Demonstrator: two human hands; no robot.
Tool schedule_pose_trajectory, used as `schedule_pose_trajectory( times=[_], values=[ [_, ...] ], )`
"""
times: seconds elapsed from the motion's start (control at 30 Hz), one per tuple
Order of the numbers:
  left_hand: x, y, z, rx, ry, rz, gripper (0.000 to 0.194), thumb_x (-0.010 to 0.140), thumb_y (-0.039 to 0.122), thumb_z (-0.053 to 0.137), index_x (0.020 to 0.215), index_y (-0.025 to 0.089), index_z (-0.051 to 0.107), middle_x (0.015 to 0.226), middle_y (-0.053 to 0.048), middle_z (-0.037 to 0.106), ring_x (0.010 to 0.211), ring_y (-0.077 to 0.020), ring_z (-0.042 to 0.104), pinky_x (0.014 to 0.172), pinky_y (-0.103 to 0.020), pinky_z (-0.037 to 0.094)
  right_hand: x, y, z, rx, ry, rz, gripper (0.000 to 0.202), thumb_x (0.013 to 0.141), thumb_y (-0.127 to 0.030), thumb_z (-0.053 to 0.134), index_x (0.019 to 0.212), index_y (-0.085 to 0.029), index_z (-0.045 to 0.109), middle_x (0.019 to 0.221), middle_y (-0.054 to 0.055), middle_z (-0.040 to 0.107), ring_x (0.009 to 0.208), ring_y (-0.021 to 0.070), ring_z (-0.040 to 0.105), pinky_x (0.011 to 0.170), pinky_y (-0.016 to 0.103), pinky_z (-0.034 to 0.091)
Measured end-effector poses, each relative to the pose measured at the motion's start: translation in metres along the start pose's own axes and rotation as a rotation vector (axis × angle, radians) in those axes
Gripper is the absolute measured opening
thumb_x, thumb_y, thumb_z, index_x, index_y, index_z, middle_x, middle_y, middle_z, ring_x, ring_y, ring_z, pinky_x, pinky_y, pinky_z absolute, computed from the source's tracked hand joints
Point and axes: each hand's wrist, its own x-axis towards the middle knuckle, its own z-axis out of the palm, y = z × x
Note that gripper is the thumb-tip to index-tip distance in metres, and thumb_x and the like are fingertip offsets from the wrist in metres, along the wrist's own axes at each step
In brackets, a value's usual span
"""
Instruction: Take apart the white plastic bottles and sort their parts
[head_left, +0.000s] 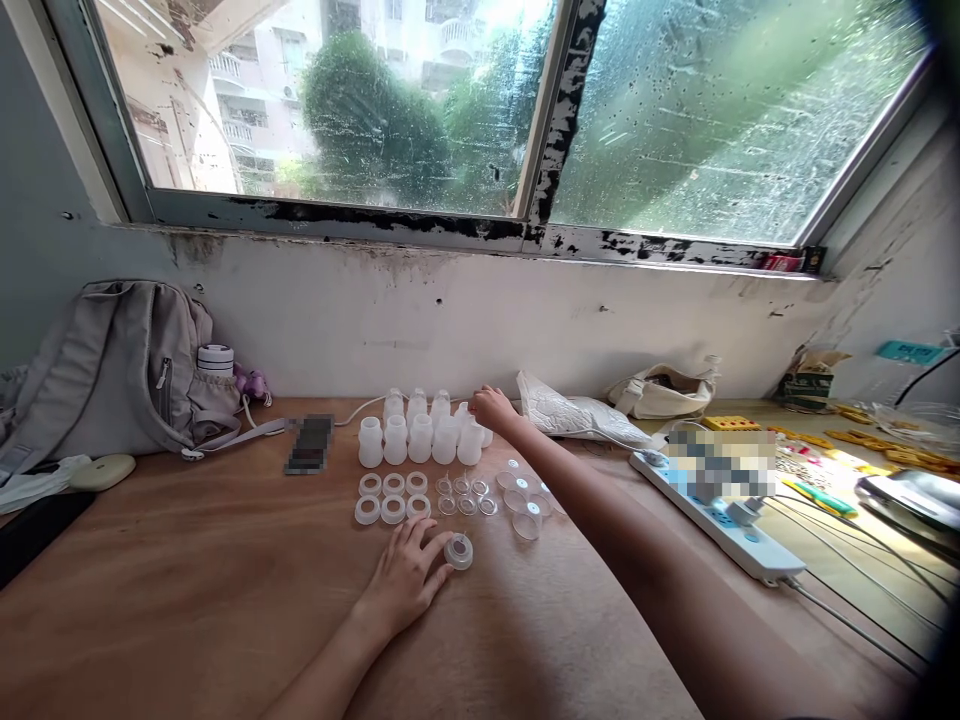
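Note:
My left hand lies on the wooden table with its fingers spread. Its thumb and index fingertips are at the left edge of a round translucent ring piece. My right hand reaches to the right back end of the bottle group, fingers curled; what they grip, if anything, is hidden. Frosted white bottles stand upright in a row, with clear dome-topped pieces behind them. In front lie white rings, small clear rings with thin stems and clear discs.
A grey backpack and a blurred dark item are on the left. Behind my right arm lie a white padded pouch and a beige bag. A power strip with trailing cables runs along the right.

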Motion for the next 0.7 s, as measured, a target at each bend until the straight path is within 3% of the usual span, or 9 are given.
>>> schedule_pose_trajectory(
  times=[0.5,0.7],
  values=[
    [-0.0008,-0.0003,0.0016,0.017,-0.022,-0.009,0.034,0.083,0.031,0.044,0.116,0.029,0.045,0.117,-0.005,0.046,0.115,-0.0237,0.036,0.095,-0.044,0.034,0.001,0.0009,0.0016,0.039,0.01,0.015,0.025,0.079,-0.006,0.043,0.078,-0.016,0.066,0.087,0.01,0.063,0.09,0.0199,0.047,0.068,0.026,0.03],
    [-0.0006,0.0003,0.0001,0.029,-0.027,-0.007,0.034,0.083,0.031,0.044,0.116,0.028,0.046,0.116,-0.005,0.046,0.115,-0.0237,0.036,0.096,-0.043,0.034,0.0015,0.0012,0.0043,0.096,0.044,0.025,0.024,0.077,-0.007,0.046,0.088,-0.016,0.065,0.089,0.01,0.064,0.092,0.021,0.049,0.07,0.027,0.033]
  ],
)
